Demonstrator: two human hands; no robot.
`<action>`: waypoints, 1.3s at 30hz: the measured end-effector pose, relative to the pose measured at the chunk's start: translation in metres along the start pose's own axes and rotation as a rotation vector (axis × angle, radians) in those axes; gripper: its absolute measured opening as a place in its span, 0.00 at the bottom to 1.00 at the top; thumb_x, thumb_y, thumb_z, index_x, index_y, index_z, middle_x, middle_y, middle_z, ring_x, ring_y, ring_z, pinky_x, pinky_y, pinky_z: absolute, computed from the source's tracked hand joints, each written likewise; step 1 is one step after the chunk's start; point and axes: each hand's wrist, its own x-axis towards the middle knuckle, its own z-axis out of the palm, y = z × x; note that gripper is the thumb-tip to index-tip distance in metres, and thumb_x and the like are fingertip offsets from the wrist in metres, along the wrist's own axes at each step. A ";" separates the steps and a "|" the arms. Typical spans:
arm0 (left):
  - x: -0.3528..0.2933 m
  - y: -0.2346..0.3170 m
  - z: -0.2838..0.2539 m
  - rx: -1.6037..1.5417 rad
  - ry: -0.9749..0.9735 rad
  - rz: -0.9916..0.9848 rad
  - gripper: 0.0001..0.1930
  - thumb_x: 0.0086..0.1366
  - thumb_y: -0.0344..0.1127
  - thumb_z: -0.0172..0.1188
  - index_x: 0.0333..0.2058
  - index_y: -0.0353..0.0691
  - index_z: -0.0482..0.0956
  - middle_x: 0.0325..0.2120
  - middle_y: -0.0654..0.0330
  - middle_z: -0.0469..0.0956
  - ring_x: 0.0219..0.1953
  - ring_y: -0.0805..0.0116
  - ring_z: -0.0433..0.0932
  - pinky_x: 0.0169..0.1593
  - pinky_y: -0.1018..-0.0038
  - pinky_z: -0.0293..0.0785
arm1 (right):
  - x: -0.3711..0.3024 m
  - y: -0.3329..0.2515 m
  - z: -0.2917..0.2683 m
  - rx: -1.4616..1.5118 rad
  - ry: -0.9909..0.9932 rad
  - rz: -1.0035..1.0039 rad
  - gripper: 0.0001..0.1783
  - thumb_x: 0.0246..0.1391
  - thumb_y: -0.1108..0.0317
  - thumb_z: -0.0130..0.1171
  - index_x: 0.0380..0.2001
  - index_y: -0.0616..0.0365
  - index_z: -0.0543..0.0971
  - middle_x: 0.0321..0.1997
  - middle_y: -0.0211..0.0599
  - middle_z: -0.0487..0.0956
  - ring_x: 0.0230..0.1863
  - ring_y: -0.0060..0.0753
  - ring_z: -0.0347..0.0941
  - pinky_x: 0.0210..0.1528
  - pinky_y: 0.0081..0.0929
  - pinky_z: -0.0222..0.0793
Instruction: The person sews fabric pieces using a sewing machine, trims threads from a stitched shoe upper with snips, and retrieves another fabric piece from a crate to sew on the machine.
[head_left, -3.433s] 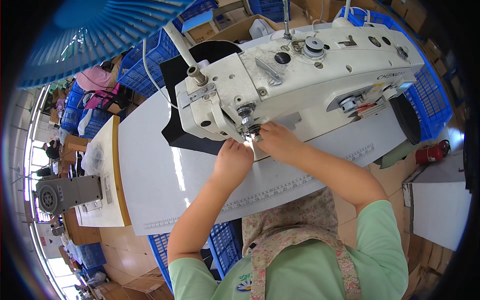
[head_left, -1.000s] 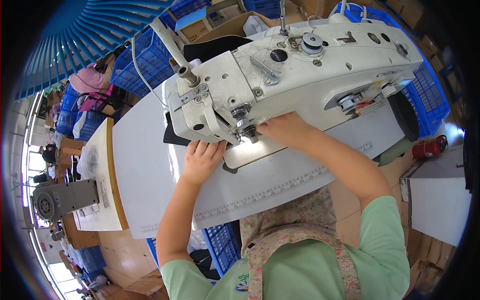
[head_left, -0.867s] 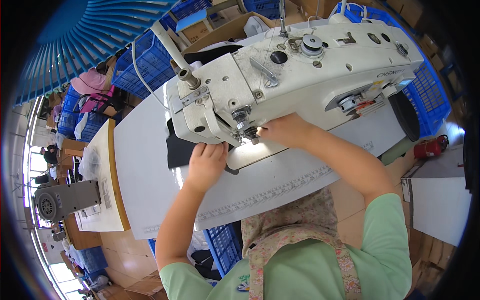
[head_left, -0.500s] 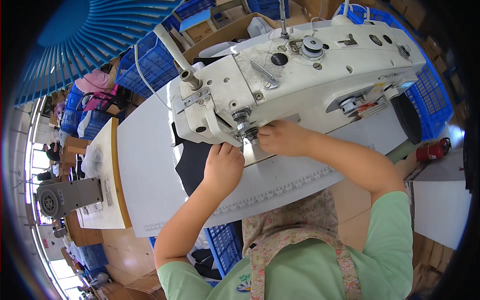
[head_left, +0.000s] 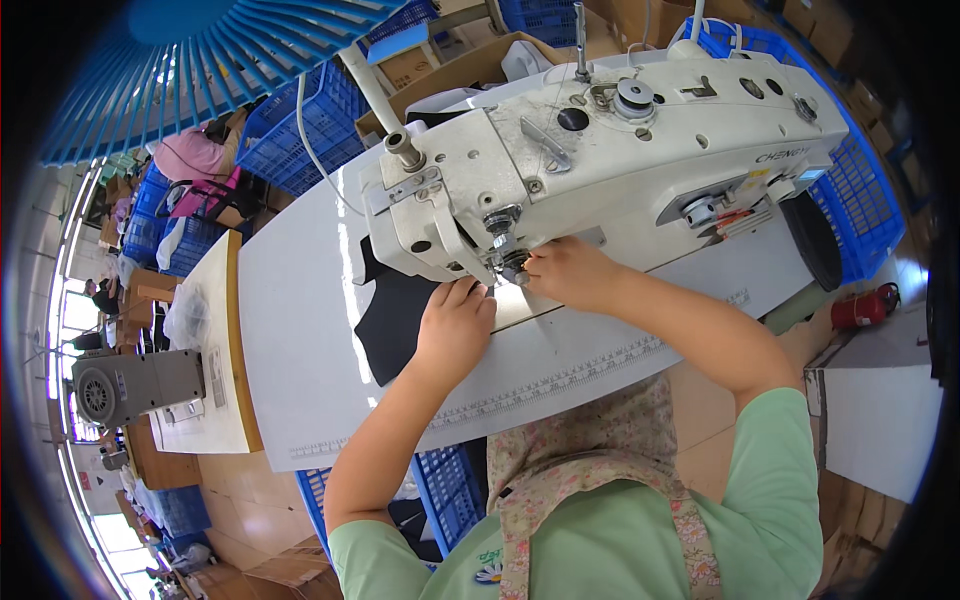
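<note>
A white sewing machine (head_left: 620, 140) stands on a pale table (head_left: 300, 340). My left hand (head_left: 457, 322) is just below the machine's needle end, its fingertips bent together. What these fingers pinch, if anything, is hidden. Beside it, a black fabric piece (head_left: 393, 315) lies flat, partly under the machine head and my hand. My right hand (head_left: 572, 275) is closed at the thread tension dial (head_left: 513, 262), thumb and fingertips pressed together. Anything between them is too small to make out. The needle and presser foot are mostly covered by my hands.
A ruler strip (head_left: 560, 383) runs along the table's front edge. A blue slatted fan-like thing (head_left: 220, 80) hangs at the upper left. Blue crates (head_left: 302, 130) stand behind the table, and another crate (head_left: 447, 495) is below it. A red fire extinguisher (head_left: 865, 306) is at the right.
The whole view has shifted a little, so the machine sits slightly further right. Both hands stay at the needle end, with small finger movements. More of the black fabric shows beside my left hand.
</note>
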 end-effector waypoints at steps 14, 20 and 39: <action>0.001 0.005 0.001 -0.106 0.039 -0.093 0.08 0.51 0.27 0.58 0.33 0.40 0.78 0.38 0.61 0.80 0.52 0.60 0.71 0.55 0.62 0.66 | 0.005 -0.011 -0.004 -0.030 0.041 0.025 0.03 0.39 0.69 0.57 0.19 0.55 0.78 0.29 0.26 0.76 0.44 0.31 0.71 0.44 0.30 0.73; 0.001 0.007 0.002 -0.063 0.051 -0.051 0.08 0.50 0.28 0.58 0.31 0.41 0.78 0.38 0.63 0.79 0.51 0.61 0.72 0.55 0.63 0.66 | 0.002 -0.014 0.003 -0.082 0.086 0.024 0.03 0.39 0.69 0.58 0.18 0.54 0.79 0.28 0.25 0.76 0.42 0.30 0.69 0.41 0.27 0.71; 0.007 0.008 0.013 0.009 0.083 -0.036 0.09 0.49 0.33 0.56 0.30 0.38 0.77 0.32 0.61 0.76 0.46 0.64 0.71 0.50 0.68 0.67 | 0.012 -0.031 0.017 -0.231 0.030 0.092 0.04 0.40 0.67 0.57 0.17 0.51 0.78 0.23 0.25 0.76 0.37 0.30 0.71 0.38 0.29 0.67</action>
